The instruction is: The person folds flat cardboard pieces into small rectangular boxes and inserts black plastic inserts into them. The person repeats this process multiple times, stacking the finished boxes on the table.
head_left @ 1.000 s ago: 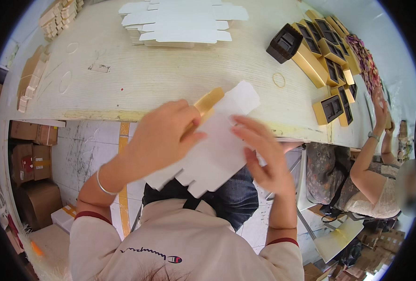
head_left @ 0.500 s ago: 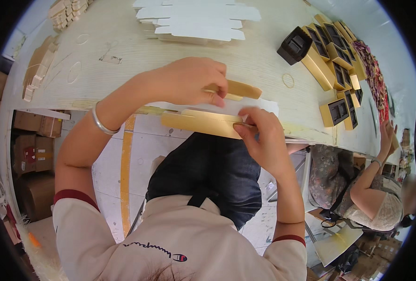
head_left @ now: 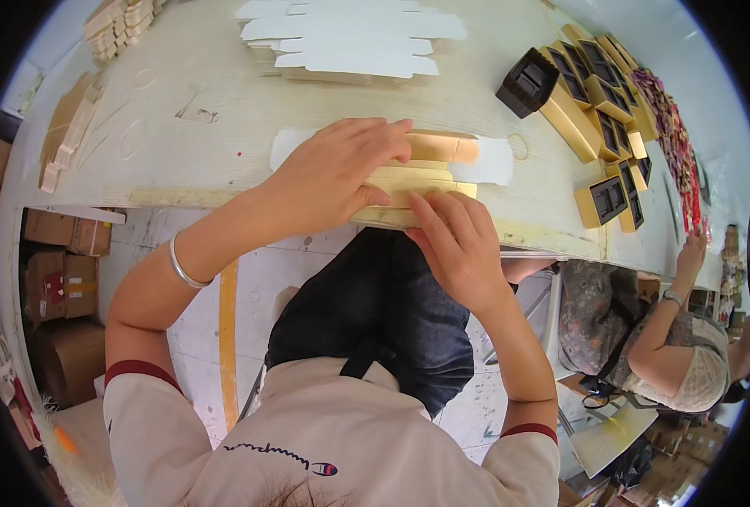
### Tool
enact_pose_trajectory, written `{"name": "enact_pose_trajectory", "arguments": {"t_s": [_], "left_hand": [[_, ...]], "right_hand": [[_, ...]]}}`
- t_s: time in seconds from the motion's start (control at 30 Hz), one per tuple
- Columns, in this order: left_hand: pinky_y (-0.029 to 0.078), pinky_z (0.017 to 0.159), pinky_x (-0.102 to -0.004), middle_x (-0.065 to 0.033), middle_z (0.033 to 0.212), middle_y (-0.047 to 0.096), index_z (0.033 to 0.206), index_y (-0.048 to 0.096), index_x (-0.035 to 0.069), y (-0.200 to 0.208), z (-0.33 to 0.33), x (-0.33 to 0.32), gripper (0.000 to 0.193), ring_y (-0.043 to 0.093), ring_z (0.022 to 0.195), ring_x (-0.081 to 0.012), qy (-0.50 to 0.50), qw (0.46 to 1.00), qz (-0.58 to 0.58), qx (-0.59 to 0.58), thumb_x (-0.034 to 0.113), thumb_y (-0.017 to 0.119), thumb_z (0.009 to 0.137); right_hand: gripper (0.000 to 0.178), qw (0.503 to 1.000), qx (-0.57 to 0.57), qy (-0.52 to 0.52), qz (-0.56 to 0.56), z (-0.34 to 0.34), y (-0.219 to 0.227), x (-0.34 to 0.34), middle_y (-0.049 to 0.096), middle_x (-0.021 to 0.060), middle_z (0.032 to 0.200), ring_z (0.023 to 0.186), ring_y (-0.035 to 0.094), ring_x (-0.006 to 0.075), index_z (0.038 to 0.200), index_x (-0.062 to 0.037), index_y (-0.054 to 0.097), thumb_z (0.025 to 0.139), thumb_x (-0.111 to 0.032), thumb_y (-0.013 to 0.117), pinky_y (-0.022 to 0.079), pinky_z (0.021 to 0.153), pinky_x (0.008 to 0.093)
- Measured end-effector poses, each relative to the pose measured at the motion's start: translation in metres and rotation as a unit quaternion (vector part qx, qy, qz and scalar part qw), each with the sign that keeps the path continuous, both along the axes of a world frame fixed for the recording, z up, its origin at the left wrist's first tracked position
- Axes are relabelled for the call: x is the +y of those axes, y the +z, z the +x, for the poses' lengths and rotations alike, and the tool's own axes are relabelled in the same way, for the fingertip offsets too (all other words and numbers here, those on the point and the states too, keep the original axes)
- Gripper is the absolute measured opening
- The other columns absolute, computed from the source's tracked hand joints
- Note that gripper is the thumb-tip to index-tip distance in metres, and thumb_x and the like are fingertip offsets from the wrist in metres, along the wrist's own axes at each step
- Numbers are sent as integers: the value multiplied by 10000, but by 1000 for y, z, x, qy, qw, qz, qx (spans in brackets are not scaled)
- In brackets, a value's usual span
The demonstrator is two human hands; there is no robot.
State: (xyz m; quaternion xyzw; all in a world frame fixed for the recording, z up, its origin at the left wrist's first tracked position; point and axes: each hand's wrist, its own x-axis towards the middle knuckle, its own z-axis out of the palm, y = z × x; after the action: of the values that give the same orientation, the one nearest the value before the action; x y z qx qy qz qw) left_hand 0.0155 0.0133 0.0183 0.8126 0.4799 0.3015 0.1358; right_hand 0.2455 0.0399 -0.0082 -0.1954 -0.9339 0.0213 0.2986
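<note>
Where the tabletop [head_left: 198, 160] ends in the head view, a part-folded gold-and-white carton [head_left: 421, 175] is spanned by the left hand [head_left: 334, 173], thumb spread from fingers; its near side is touched by the right hand [head_left: 458, 243], fingers together, though any pinch cannot be told. Light, stiff, easily creased card is suggested, best held along folds. Dark script [head_left: 278, 456] is seen on the shirt [head_left: 341, 422], none on the carton.

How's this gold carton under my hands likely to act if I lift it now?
The carton is probably light: it looks like thin card. It may flex or unfold, since its white end flap lies spread out at the right. Its gold face looks smooth and slightly shiny, so it might slide easily.
</note>
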Motion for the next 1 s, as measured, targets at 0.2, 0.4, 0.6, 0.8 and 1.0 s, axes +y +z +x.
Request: {"name": "enact_pose_trajectory", "arguments": {"t_s": [0.2,0.4,0.6,0.8,1.0], "left_hand": [[362,1046,-431,-105,1425,447,990,631,76,13,-3,-3,304,468,1224,-319,21,980,112,164,236,727,750],[468,867,-375,-67,1106,585,993,663,76,6,4,-41,318,554,948,-251,-34,974,50,217,250,730,736],[455,720,-365,-73,888,571,942,657,56,6,8,-41,226,552,851,-255,23,999,-27,17,176,722,763],[453,740,-386,-101,912,587,1007,641,55,22,9,-31,224,563,872,-262,88,991,30,97,137,691,805],[466,818,-371,-105,977,604,1125,595,59,25,-33,12,326,574,921,-293,83,996,-21,-34,98,680,813]], "right_hand": [[501,1000,11,-2,-6,-8,8,5,562,121,1075,972,559,302,1136,0,591,683,-145,747,455,830,406],[376,999,29,27,1,-3,4,-2,568,116,995,883,566,290,1014,19,601,692,-125,733,475,768,392],[142,991,-41,-28,-123,-12,33,-7,562,87,849,815,577,277,812,-26,598,735,-88,700,471,660,371],[34,967,-69,-33,-243,-27,48,20,570,141,741,735,569,350,846,-35,605,827,-54,626,455,656,408],[57,982,-137,18,-127,-22,58,26,580,94,738,752,573,300,851,-58,618,800,-53,643,467,658,386]]}}
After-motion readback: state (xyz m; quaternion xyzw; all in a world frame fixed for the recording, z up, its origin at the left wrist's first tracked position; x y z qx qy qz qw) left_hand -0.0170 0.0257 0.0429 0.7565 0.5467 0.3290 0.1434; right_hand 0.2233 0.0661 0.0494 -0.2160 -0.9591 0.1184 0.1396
